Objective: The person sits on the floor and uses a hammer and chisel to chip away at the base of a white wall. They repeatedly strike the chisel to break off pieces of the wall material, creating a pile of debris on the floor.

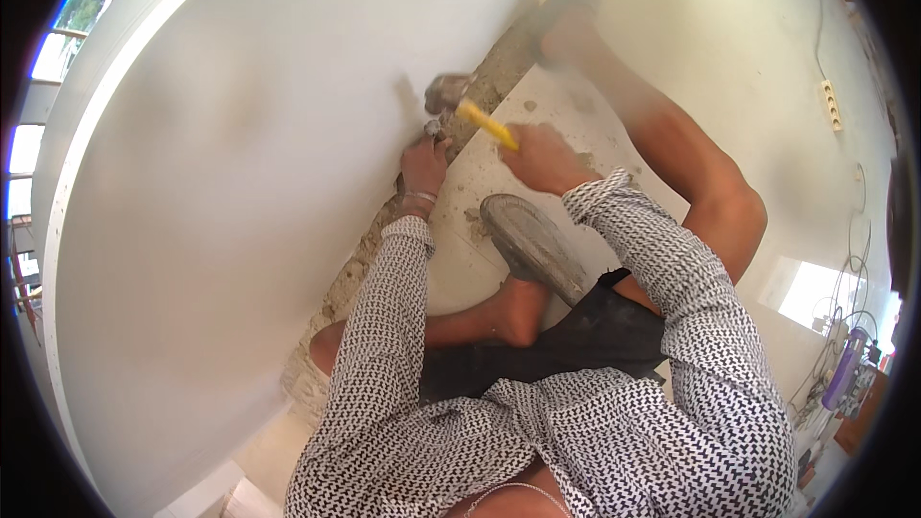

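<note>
My right hand (547,157) is closed around the yellow handle of a hammer (487,125). The hammer's head is smeared by motion and hangs just above my left hand (424,169). That left hand is wrapped round a metal chisel (434,129), whose blunt top pokes out of the fist. Its lower end is hidden by my fingers, down at the broken strip (494,72) of rough mortar between the white wall and the floor tiles. A gap shows between the hammer's head and the chisel's top.
The smooth white wall (240,134) rises close on my left. Mortar crumbs (531,105) lie on the pale tiles. My bent legs flank the work, a dark shoe sole (532,235) among them. At right are a power strip (831,105), loose cables and a purple tube-like thing (844,369).
</note>
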A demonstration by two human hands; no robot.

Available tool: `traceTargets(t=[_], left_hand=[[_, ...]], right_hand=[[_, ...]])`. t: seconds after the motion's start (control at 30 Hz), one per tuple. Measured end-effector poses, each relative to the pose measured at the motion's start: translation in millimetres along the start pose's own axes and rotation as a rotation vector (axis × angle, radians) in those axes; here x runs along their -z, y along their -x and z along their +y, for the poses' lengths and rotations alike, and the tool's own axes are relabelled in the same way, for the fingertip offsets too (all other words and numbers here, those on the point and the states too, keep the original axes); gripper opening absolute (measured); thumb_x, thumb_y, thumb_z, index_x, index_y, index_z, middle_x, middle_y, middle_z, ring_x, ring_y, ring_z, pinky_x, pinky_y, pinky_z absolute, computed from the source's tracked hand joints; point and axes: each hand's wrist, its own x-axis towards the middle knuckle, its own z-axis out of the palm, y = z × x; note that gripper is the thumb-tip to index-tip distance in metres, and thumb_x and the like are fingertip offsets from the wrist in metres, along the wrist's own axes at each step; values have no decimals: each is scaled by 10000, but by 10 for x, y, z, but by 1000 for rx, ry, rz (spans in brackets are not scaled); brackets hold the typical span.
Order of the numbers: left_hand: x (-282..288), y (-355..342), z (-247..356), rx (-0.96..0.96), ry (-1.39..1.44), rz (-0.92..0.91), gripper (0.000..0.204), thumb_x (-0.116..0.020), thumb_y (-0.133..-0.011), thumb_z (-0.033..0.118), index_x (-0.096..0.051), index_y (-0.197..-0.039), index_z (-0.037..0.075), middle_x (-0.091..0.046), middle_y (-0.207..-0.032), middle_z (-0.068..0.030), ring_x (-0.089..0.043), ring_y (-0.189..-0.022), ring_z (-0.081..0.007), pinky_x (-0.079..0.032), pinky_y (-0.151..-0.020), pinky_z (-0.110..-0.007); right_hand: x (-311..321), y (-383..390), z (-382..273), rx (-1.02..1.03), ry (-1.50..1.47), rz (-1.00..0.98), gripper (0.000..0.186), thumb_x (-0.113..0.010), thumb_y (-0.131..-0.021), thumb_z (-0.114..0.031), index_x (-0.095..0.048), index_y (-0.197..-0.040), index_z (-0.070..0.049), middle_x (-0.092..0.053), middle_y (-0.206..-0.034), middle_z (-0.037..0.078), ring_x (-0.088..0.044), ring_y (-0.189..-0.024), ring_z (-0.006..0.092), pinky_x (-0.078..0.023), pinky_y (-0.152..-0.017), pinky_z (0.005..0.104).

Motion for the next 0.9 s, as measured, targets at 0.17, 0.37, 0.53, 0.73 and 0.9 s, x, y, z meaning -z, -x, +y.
traceTargets(t=[0.17, 0.37, 0.53, 0.73, 0.9], left_hand=[[258, 29, 100, 41, 414, 159, 164, -708, -916, 196, -705, -1037, 86, -752, -876, -135, -719, -788, -334, -554, -734, -402], [420, -247, 544, 43, 393, 144, 136, -715, -917, 189, -716, -1029, 112, -756, -895, -101, -728, -813, -274, -555, -736, -359], [140, -3, 198, 95, 101, 64, 165, -719, -909, 231, -708, -1021, 110, -760, -892, -81, -730, -826, -259, -558, -746, -389], [441, 493, -67, 217, 36, -76, 223, -721, -908, 249, -699, -1088, 120, -759, -919, -94, -723, -814, -257, -556, -758, -392], [333, 257, 286, 155, 610, 114, 221, -732, -904, 277, -716, -1083, 149, -747, -948, -129, -716, -860, -276, -554, -765, -403]], right_hand=[[809, -20, -323, -79, -188, 208, 287, -632, -943, -279, -684, -985, 0, -686, -765, 199, -675, -719, 375, -524, -699, 458], [994, 11, -170, 113, -283, 535, 265, -644, -953, -253, -679, -935, 9, -656, -708, 159, -625, -633, 290, -494, -646, 414], [1006, 48, -103, 97, -268, 516, 273, -653, -949, -256, -681, -937, 15, -651, -702, 157, -610, -614, 275, -490, -638, 412], [968, -29, 46, 106, -303, 550, 315, -659, -943, -277, -670, -920, 37, -629, -672, 136, -585, -593, 244, -483, -625, 399], [1048, 22, -173, -130, -455, 415, 333, -651, -945, -290, -658, -896, 39, -589, -642, 92, -554, -588, 193, -476, -627, 376]])
